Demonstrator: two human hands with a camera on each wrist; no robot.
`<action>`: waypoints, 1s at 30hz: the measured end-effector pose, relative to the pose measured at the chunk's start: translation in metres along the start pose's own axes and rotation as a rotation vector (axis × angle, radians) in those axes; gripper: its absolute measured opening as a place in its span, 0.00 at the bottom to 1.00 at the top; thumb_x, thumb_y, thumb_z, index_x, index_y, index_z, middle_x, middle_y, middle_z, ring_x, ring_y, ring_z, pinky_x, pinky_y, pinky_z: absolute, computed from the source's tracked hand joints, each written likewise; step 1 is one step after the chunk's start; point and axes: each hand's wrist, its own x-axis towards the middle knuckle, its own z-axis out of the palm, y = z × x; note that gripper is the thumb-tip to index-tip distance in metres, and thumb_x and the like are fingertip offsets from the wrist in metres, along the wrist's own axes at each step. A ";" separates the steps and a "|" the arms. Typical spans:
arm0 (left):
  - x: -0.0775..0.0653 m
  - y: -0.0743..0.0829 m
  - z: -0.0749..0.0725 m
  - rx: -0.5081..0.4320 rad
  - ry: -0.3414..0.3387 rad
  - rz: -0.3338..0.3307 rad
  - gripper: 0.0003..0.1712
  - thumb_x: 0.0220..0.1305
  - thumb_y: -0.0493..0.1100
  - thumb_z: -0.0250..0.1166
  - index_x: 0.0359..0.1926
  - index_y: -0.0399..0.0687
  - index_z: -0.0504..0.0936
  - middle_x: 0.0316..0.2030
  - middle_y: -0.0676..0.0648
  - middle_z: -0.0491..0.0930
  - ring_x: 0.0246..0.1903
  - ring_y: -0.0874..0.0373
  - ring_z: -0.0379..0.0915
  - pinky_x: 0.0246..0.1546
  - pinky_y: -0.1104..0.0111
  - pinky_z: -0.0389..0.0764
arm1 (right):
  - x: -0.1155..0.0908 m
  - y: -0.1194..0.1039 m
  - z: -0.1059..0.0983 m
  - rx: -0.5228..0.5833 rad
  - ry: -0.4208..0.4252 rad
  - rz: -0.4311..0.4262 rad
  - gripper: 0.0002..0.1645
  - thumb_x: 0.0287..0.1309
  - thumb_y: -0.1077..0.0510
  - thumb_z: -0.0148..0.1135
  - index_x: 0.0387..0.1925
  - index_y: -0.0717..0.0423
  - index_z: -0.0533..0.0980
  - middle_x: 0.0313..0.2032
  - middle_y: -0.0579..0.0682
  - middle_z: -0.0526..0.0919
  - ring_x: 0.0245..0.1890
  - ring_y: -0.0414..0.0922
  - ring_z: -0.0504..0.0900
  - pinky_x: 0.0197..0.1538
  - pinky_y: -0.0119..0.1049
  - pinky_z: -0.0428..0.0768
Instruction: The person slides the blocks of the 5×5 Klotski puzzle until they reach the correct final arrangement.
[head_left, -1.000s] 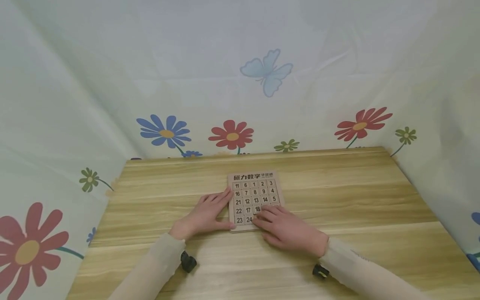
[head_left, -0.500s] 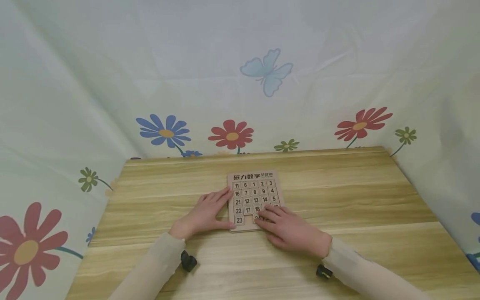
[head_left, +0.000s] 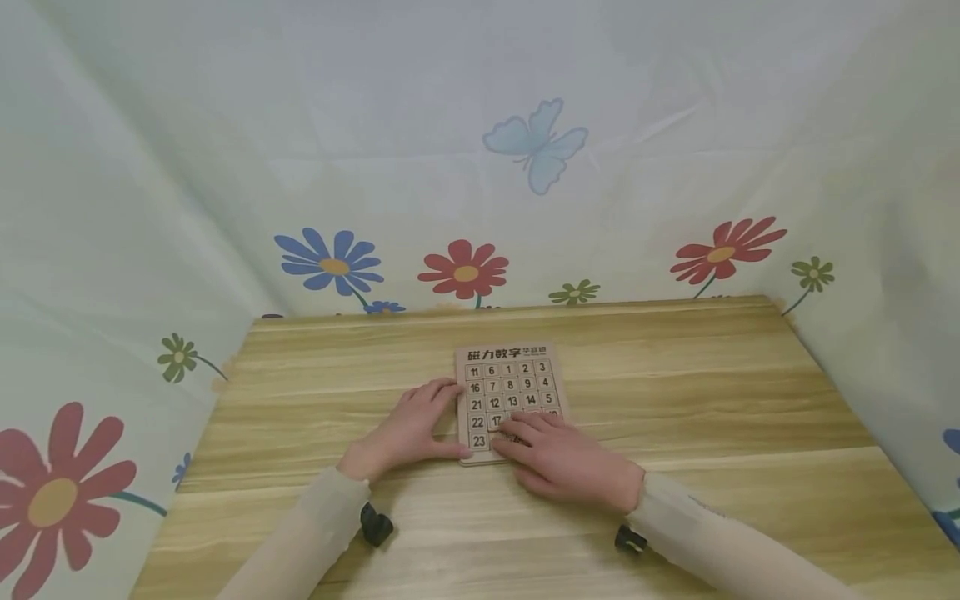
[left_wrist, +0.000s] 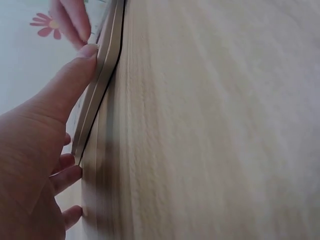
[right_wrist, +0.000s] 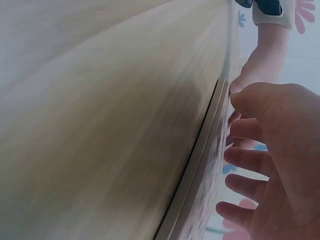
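Observation:
A square wooden number sliding puzzle lies flat on the table, with printed characters across its far edge. My left hand rests along the puzzle's left side, thumb at the near left corner and fingertips on the edge. In the left wrist view, the thumb presses the puzzle's near edge. My right hand reaches over the near right part, its extended fingers on the number tiles. Tiles 17 and 23 show to the left of those fingers. Several tiles in the two near rows are hidden beneath them.
The wood-grain table extends around the puzzle on all sides. Behind it hangs a pale curtain printed with flowers and a butterfly. Dark wrist cameras sit under both sleeves.
Tile 24 slid right in the bottom row, leaving a gap beside 23. My right hand moved slightly right, then back left over tile 18 and that gap. My left hand stayed put.

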 end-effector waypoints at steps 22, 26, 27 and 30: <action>0.000 0.002 -0.001 0.026 0.018 0.006 0.62 0.53 0.75 0.73 0.78 0.44 0.63 0.77 0.40 0.62 0.76 0.43 0.58 0.74 0.44 0.57 | -0.006 0.004 -0.006 -0.002 -0.077 0.009 0.32 0.77 0.45 0.55 0.77 0.46 0.68 0.77 0.49 0.67 0.77 0.57 0.63 0.75 0.60 0.62; -0.001 0.000 0.000 0.028 0.006 -0.003 0.62 0.54 0.76 0.72 0.79 0.46 0.62 0.77 0.41 0.61 0.76 0.44 0.57 0.75 0.45 0.56 | -0.003 0.003 -0.006 0.021 -0.047 -0.025 0.32 0.77 0.45 0.56 0.76 0.49 0.69 0.76 0.51 0.69 0.76 0.56 0.66 0.74 0.60 0.63; -0.002 0.000 0.000 0.026 0.006 -0.002 0.62 0.54 0.75 0.72 0.78 0.45 0.62 0.77 0.40 0.61 0.76 0.44 0.57 0.75 0.45 0.56 | 0.000 0.003 -0.006 0.030 -0.034 -0.036 0.32 0.76 0.45 0.56 0.75 0.50 0.70 0.75 0.52 0.70 0.75 0.56 0.66 0.74 0.59 0.64; -0.002 0.000 0.000 0.021 0.009 0.002 0.62 0.54 0.75 0.72 0.78 0.45 0.62 0.77 0.40 0.61 0.76 0.43 0.57 0.75 0.44 0.56 | 0.010 0.002 -0.005 0.047 -0.012 -0.046 0.31 0.76 0.46 0.56 0.73 0.52 0.72 0.74 0.54 0.71 0.74 0.57 0.68 0.74 0.59 0.65</action>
